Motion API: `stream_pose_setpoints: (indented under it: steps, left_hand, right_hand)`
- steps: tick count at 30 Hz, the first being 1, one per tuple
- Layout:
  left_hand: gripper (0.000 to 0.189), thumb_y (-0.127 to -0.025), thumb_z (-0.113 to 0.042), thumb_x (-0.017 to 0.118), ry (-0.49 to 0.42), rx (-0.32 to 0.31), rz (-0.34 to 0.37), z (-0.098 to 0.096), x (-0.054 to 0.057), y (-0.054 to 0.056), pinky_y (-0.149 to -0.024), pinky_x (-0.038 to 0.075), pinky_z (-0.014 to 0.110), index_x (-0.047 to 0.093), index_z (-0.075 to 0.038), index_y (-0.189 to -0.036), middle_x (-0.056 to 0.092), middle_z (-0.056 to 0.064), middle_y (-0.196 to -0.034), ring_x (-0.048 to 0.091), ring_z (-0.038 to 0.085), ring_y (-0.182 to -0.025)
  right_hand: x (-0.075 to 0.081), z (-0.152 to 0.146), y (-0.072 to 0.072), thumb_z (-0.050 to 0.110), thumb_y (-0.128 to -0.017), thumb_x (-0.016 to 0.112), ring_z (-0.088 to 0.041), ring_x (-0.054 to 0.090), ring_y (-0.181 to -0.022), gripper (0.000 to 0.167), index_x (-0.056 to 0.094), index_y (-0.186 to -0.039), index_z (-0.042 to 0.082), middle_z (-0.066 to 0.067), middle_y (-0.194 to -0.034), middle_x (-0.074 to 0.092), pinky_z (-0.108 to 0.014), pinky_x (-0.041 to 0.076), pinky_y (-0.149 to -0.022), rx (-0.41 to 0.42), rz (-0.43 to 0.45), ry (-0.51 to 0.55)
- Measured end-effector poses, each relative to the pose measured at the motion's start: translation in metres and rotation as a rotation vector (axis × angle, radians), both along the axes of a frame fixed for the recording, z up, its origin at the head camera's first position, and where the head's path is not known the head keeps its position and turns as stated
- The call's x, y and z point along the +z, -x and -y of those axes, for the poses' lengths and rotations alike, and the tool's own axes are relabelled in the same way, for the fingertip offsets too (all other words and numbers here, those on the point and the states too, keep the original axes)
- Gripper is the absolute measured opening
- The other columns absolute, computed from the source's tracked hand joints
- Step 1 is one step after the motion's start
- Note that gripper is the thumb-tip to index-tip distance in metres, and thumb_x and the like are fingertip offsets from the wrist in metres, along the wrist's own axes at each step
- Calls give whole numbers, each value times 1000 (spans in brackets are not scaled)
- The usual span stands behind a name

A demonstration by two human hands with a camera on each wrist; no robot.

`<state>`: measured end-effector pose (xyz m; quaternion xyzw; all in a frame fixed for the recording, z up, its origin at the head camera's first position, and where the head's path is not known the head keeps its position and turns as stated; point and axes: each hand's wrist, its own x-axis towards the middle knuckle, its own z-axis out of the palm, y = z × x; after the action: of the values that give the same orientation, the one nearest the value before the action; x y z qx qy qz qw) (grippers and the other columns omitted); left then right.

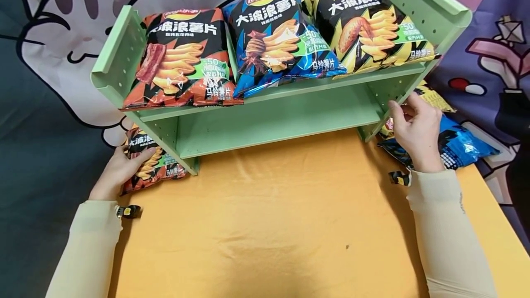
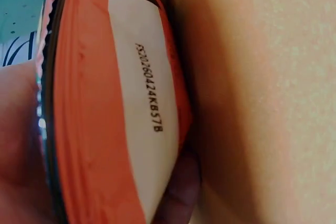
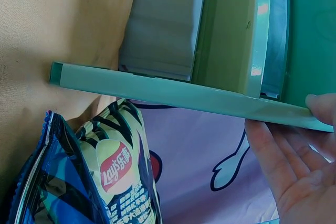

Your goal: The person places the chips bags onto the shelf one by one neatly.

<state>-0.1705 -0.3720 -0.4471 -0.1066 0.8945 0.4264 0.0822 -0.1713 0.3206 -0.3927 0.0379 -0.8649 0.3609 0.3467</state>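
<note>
My left hand point(image 1: 118, 171) grips a red bag of potato chips point(image 1: 171, 169) beside the left leg of a green shelf point(image 1: 265, 125). In the left wrist view the red bag's printed seal end point(image 2: 142, 98) sits between thumb and fingers, close over the table. My right hand point(image 1: 420, 130) pinches the front edge of the shelf's right side panel, thumb on the inner face and fingers outside in the right wrist view. Just beyond that hand lie a blue chip bag point(image 1: 463, 144) and a yellow chip bag point(image 1: 434, 98).
On the upper tier lean a red chip bag point(image 1: 182, 59), a blue one point(image 1: 279, 42) and a yellow one point(image 1: 368, 26), side by side. The shelf stands at the back of a table with an orange cloth point(image 1: 265, 224). A cartoon-print curtain point(image 1: 78, 72) hangs behind.
</note>
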Motion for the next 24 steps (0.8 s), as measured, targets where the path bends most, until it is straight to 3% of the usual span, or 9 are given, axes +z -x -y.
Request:
stream_pose_setpoints:
  steps: [3, 9, 15, 22, 24]
  left_hand:
    - [111, -94, -57, 65, 3, 31, 4, -2, -1, 0, -117, 16, 76, -13, -25, -166, -9, 22, -173, 3, 52, -156]
    - [120, -90, -70, 59, 48, 87, 120, -6, -3, -3, -117, 23, 74, -9, -6, -165, 0, 34, -169, 13, 58, -152]
    - [115, -92, -64, 62, 22, 159, 43, -11, -6, -12, -118, 24, 72, -3, -5, -166, 5, 32, -170, 16, 55, -153]
    - [117, -92, -62, 64, -25, 224, 19, -14, -6, -24, -121, 19, 70, -7, -6, -166, -1, 24, -172, 7, 48, -158]
    - [116, -92, -62, 64, -24, 237, 17, -15, -4, -28, -121, 22, 68, -4, -5, -166, 3, 25, -172, 12, 47, -157]
  right_hand:
    - [0, 1, 1, 20, -97, 68, 30, 55, -76, 26, 77, -118, 8, -23, -98, 78, 1, 38, -63, 0, -3, -7]
    - [-2, 0, -1, 18, -96, 68, 30, 55, -76, 26, 77, -119, 8, -25, -98, 78, 2, 39, -66, -13, 4, -4]
    - [-2, 1, 1, 17, -97, 68, 30, 54, -75, 25, 76, -118, 7, -26, -98, 77, 2, 39, -67, -20, 11, -1]
    - [-2, 0, 1, 19, -97, 68, 30, 54, -76, 26, 76, -118, 8, -25, -98, 77, 2, 39, -68, -22, 15, -5]
    - [-2, 1, 1, 19, -97, 68, 30, 54, -76, 26, 76, -118, 7, -25, -98, 77, 2, 39, -68, -21, 16, -5]
